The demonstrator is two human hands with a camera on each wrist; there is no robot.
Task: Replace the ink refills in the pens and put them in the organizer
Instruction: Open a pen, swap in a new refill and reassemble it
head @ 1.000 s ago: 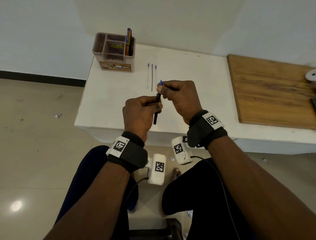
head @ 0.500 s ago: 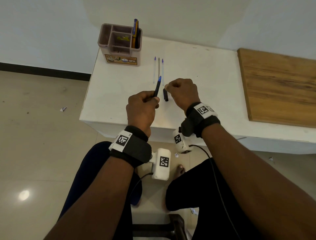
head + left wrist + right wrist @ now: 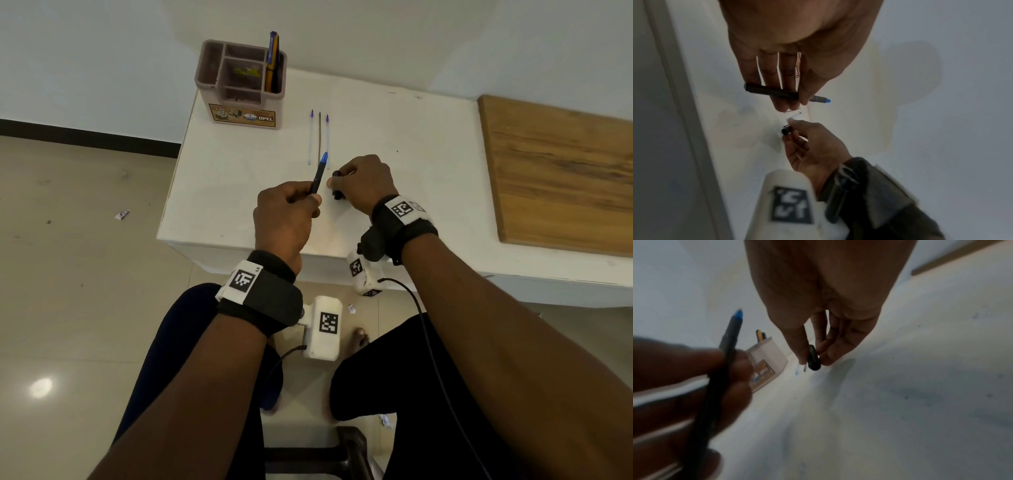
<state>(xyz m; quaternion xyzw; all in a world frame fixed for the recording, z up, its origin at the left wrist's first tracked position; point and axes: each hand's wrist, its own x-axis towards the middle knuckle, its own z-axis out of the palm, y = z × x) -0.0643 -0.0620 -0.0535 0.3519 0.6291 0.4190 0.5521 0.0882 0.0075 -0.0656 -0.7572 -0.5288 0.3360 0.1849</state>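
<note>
left hand [image 3: 286,214]: fingers and thumb curled around a black pen [image 3: 318,176], gripping its lower part; the pen tilts up and away, its blue tip on top.
right hand [image 3: 363,180]: fingers curled, pinching a short black pen cap [image 3: 336,193] low over the counter [image 3: 411,164], just right of the pen.
cap: its lower end looks to be at the counter surface; actual contact cannot be told.
refills [image 3: 319,137]: three thin ones lie side by side on the counter just beyond both hands, two with blue tips and a dark one between them.
organizer [image 3: 241,84]: stands at the far left corner of the counter; pens stand upright in its right compartment.
wooden board [image 3: 561,171]: lies on the counter's right side, well apart from the hands.
</note>
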